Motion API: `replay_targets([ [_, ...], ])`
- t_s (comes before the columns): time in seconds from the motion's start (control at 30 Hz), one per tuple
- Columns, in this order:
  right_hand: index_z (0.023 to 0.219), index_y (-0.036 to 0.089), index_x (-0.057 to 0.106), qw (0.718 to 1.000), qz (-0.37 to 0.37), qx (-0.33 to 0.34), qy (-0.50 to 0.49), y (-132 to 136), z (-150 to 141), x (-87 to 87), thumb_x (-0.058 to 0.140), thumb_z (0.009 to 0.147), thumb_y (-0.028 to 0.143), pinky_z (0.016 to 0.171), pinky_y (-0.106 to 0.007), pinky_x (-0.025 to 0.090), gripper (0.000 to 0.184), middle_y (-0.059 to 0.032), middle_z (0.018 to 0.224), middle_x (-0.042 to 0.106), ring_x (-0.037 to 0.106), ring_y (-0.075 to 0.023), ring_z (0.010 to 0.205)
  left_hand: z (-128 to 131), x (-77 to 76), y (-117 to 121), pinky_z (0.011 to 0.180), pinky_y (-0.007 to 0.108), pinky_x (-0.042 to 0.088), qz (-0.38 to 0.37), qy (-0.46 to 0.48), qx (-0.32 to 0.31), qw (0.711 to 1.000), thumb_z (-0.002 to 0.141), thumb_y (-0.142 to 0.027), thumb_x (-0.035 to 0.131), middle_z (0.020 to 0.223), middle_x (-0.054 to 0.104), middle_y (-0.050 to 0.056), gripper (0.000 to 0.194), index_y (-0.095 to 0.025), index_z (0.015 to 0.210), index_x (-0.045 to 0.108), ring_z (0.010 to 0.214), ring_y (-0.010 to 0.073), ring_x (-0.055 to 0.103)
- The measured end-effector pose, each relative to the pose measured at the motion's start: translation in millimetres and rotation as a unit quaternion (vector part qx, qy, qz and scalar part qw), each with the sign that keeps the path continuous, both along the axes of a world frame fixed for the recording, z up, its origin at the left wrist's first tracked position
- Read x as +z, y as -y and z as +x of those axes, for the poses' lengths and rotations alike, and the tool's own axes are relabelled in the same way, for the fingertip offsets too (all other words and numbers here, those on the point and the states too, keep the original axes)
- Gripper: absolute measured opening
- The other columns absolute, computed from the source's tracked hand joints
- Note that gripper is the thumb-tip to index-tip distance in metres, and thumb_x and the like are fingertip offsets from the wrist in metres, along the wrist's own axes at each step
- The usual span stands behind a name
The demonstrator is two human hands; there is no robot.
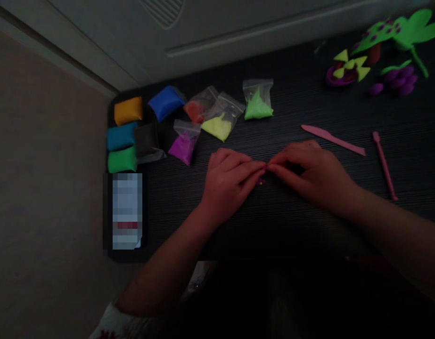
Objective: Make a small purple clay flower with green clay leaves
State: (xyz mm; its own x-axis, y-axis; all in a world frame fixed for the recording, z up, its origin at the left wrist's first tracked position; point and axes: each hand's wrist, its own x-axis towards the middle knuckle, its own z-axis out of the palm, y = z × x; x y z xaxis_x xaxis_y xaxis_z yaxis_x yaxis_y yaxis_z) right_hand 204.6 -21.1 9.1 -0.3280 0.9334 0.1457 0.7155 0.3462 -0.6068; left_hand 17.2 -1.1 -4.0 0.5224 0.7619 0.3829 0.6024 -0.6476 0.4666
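Observation:
My left hand (228, 182) and my right hand (309, 173) meet at the fingertips over the dark table. Between them is a tiny piece of purple clay (264, 167), pinched by both hands. Just below the left fingertips lie small purple and yellow bits (261, 182) on the table. Beyond my right hand rests a pink plastic clay knife (333, 140). A thin pink modelling tool (384, 165) lies farther right. Nearest my left hand is an opened bag of purple clay (184, 147).
Bags of yellow (219, 126), red (195, 111) and light green clay (258, 106) lie behind my hands. Several coloured packs (128, 110) stand at the left, above a blurred phone-like screen (127, 212). Clay grapes (399, 80) and a purple-and-yellow clay figure (347, 70) sit back right.

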Motion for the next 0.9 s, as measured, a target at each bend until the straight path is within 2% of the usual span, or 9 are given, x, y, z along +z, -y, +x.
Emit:
replay_targets([
  [0.1, 0.079, 0.018, 0.060, 1.000, 0.005, -0.011, 0.003, 0, 2, 0.8, 0.047, 0.082, 0.028, 0.067, -0.030, 0.036, 0.016, -0.0016, 0.072, 0.060, 0.053, -0.0150, 0.070, -1, 2.2, -1, 0.076, 0.030, 0.041, -0.005, 0.017, 0.005, 1.000, 0.075, -0.028, 0.060, 0.078, 0.064, 0.000, 0.015, -0.021, 0.087, 0.066, 0.079, 0.0128, 0.052],
  [0.2, 0.071, 0.018, 0.057, 0.999, 0.046, -0.018, 0.021, 1, 3, 0.8, 0.046, 0.082, 0.031, 0.070, -0.033, 0.036, 0.020, -0.0027, 0.070, 0.059, 0.054, -0.0169, 0.071, -2, 4.6, -2, 0.077, 0.028, 0.042, -0.023, 0.038, 0.005, 0.999, 0.075, -0.027, 0.060, 0.078, 0.064, 0.000, 0.015, -0.020, 0.086, 0.066, 0.078, 0.0114, 0.053],
  [0.33, 0.088, 0.020, 0.060, 0.993, 0.115, 0.005, 0.019, 4, 3, 0.0, 0.051, 0.079, 0.030, 0.075, -0.036, 0.035, 0.016, -0.0037, 0.083, 0.061, 0.055, -0.0193, 0.083, -2, 7.6, -1, 0.076, 0.028, 0.043, -0.066, 0.058, -0.006, 0.996, 0.075, -0.027, 0.060, 0.078, 0.064, 0.001, 0.015, -0.019, 0.086, 0.066, 0.078, 0.0110, 0.054],
  [0.43, 0.094, 0.023, 0.060, 0.989, 0.139, 0.036, 0.026, 6, 3, -1.8, 0.051, 0.079, 0.029, 0.077, -0.037, 0.034, 0.018, -0.0029, 0.085, 0.062, 0.054, -0.0178, 0.080, -2, 8.9, 0, 0.075, 0.027, 0.043, -0.085, 0.066, -0.018, 0.994, 0.075, -0.027, 0.060, 0.078, 0.063, 0.001, 0.015, -0.018, 0.085, 0.066, 0.078, 0.0110, 0.053],
  [0.6, 0.091, 0.023, 0.061, 0.990, 0.131, 0.042, 0.029, 7, 2, -2.2, 0.051, 0.080, 0.029, 0.078, -0.037, 0.033, 0.016, -0.0021, 0.083, 0.063, 0.054, -0.0168, 0.078, -4, 10.8, -2, 0.076, 0.028, 0.042, -0.102, 0.056, -0.047, 0.992, 0.077, -0.027, 0.057, 0.078, 0.063, 0.001, 0.016, -0.019, 0.087, 0.066, 0.078, 0.0113, 0.053],
  [0.77, 0.087, 0.021, 0.061, 0.995, 0.089, 0.033, 0.013, 9, 7, 3.8, 0.052, 0.079, 0.026, 0.077, -0.035, 0.036, 0.013, -0.0025, 0.082, 0.063, 0.055, -0.0171, 0.082, -12, 12.6, -4, 0.084, 0.032, 0.039, -0.117, -0.008, -0.075, 0.990, 0.076, -0.023, 0.055, 0.092, 0.062, 0.003, 0.026, -0.018, 0.101, 0.061, 0.090, 0.0146, 0.050],
  [0.9, 0.088, 0.020, 0.061, 0.996, 0.045, 0.077, 0.019, 12, 11, 2.7, 0.053, 0.079, 0.026, 0.075, -0.033, 0.036, 0.013, -0.0022, 0.082, 0.064, 0.056, -0.0166, 0.080, -16, 10.1, -4, 0.086, 0.034, 0.038, -0.120, -0.054, -0.090, 0.987, 0.076, -0.020, 0.053, 0.097, 0.060, 0.003, 0.028, -0.021, 0.104, 0.061, 0.093, 0.0159, 0.047],
])
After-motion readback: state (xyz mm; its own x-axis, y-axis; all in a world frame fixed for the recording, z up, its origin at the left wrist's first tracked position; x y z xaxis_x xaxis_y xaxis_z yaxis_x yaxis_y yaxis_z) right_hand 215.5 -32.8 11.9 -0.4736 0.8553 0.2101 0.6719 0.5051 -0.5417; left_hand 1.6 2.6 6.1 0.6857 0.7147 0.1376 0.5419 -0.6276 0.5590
